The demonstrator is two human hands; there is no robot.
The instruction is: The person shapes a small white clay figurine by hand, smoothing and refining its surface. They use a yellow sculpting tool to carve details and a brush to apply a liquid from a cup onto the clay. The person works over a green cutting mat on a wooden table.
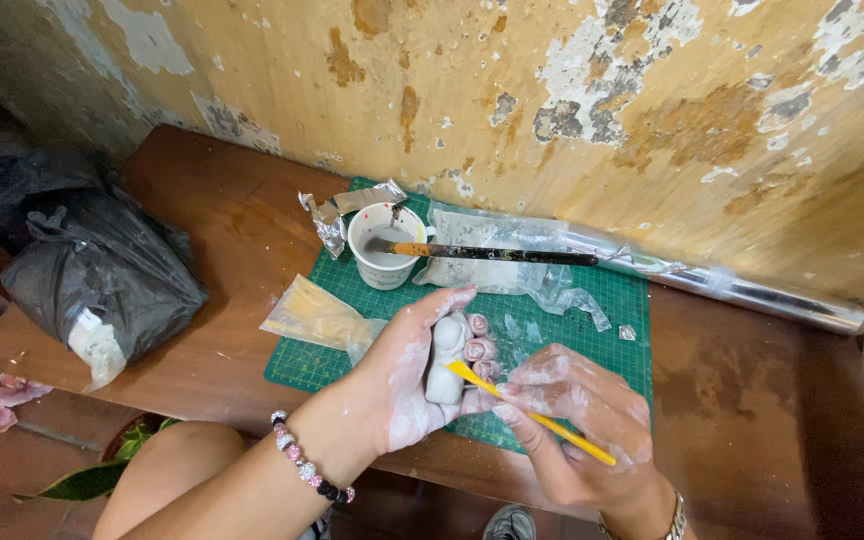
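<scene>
Left hand (pixel 407 385) half hides a white clay piece (pixel 445 360); right hand (pixel 577 425) grips a yellow tool (pixel 532 415).

Soft, even daylight, fairly bright — no hard shadows, only a dim corner at the far left. The plastic roll (pixel 752 285) by the wall (pixel 552 110) catches faint glare; edges bow outward, wide-angle.

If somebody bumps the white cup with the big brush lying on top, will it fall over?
Probably. The white cup looks small and light, and the long brush overhangs one side, so it might tip. The brush would likely roll off first.
</scene>
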